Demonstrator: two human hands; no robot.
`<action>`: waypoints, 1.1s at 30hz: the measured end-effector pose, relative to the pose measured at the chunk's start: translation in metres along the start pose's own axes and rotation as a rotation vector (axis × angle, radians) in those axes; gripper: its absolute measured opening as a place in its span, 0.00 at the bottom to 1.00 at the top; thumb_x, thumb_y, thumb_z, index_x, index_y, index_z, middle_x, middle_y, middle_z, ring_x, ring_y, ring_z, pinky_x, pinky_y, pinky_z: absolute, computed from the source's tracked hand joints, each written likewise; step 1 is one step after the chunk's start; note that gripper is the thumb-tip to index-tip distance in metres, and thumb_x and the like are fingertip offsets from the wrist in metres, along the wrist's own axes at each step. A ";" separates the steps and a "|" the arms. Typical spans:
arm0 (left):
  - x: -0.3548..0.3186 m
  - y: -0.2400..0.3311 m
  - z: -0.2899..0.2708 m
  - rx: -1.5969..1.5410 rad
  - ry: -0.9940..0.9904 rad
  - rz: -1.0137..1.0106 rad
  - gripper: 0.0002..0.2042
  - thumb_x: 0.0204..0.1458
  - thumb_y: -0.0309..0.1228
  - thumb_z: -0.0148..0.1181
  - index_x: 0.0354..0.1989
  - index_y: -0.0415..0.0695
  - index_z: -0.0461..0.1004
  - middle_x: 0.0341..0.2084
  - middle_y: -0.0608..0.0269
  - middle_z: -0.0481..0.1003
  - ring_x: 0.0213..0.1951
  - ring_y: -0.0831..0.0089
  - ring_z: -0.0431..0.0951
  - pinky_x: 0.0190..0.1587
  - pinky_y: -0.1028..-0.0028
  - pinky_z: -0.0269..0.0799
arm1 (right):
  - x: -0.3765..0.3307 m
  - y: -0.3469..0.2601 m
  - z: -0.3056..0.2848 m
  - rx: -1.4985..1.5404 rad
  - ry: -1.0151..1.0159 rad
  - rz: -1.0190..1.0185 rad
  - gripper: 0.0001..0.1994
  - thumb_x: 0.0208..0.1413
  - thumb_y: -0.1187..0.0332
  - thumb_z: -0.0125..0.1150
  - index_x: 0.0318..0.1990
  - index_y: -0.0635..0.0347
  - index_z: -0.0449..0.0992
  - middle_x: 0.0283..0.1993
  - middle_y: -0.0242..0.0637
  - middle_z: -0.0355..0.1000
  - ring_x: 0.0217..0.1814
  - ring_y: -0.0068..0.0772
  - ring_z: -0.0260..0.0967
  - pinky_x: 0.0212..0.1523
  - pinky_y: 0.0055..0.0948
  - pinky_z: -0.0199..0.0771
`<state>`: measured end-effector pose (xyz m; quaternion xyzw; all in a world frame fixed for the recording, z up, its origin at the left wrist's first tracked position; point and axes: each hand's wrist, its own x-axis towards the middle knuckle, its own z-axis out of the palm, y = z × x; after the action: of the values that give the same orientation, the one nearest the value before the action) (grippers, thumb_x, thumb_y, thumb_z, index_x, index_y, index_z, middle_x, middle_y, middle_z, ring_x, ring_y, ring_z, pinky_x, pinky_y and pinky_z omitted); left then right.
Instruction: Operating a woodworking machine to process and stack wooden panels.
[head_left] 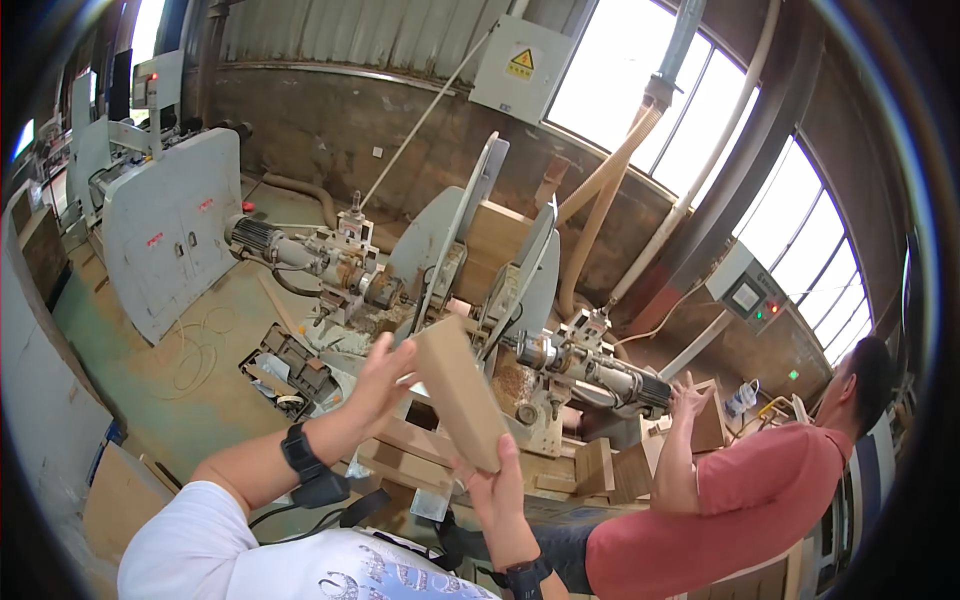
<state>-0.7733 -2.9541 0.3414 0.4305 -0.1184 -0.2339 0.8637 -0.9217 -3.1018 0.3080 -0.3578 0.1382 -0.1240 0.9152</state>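
Observation:
A long, light-brown wooden block [462, 395] is held up in front of me, tilted, with its far end toward the left. My right hand [497, 492] grips the near lower end, the thumb lying along the side. At the far end my left hand [378, 380] has its fingers closed against the block's left edge; part of the grip is hidden. Behind the block stands a machine with two upright grey guard plates [462, 225] and a motor unit [590, 375] on its right side.
A co-worker in a red shirt [730, 480] stands at the right, a hand near a wooden piece [708, 415]. Several wooden blocks [595, 466] lie below the machine. An open toolbox [290, 370] sits on the floor at left. A control panel [748, 297] stands at right.

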 end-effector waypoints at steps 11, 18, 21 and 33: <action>0.066 0.013 0.122 0.160 -0.258 -0.236 0.38 0.38 0.53 0.60 0.55 0.46 0.52 0.50 0.53 0.56 0.50 0.58 0.60 0.43 0.54 0.62 | 0.029 -0.077 0.005 -0.086 -0.034 -0.358 0.32 0.53 0.50 0.50 0.60 0.53 0.46 0.54 0.39 0.54 0.53 0.39 0.56 0.44 0.43 0.68; 0.196 0.109 0.184 -0.256 -0.126 -0.020 0.45 0.31 0.51 0.64 0.57 0.46 0.46 0.48 0.53 0.52 0.51 0.52 0.58 0.46 0.37 0.56 | -0.022 -0.039 -0.114 -0.299 0.058 -0.094 0.23 0.57 0.54 0.43 0.57 0.56 0.55 0.49 0.38 0.64 0.47 0.38 0.65 0.44 0.42 0.69; 0.245 0.145 0.186 -0.247 -0.135 0.051 0.45 0.32 0.52 0.62 0.57 0.44 0.46 0.50 0.46 0.53 0.51 0.48 0.58 0.47 0.39 0.57 | -0.063 0.027 -0.189 -0.277 0.111 0.070 0.19 0.54 0.56 0.49 0.51 0.54 0.62 0.44 0.38 0.68 0.42 0.37 0.69 0.38 0.41 0.72; 0.143 0.076 0.009 -0.191 -0.035 -0.233 0.37 0.38 0.58 0.52 0.46 0.35 0.61 0.37 0.55 0.66 0.40 0.62 0.70 0.42 0.53 0.66 | -0.087 0.048 -0.178 0.098 0.476 0.029 0.14 0.54 0.58 0.50 0.45 0.53 0.66 0.40 0.37 0.71 0.40 0.34 0.70 0.36 0.39 0.74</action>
<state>-0.6307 -2.9932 0.4080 0.3528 -0.0600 -0.3505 0.8655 -1.0575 -3.1494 0.1638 -0.2718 0.3489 -0.1983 0.8747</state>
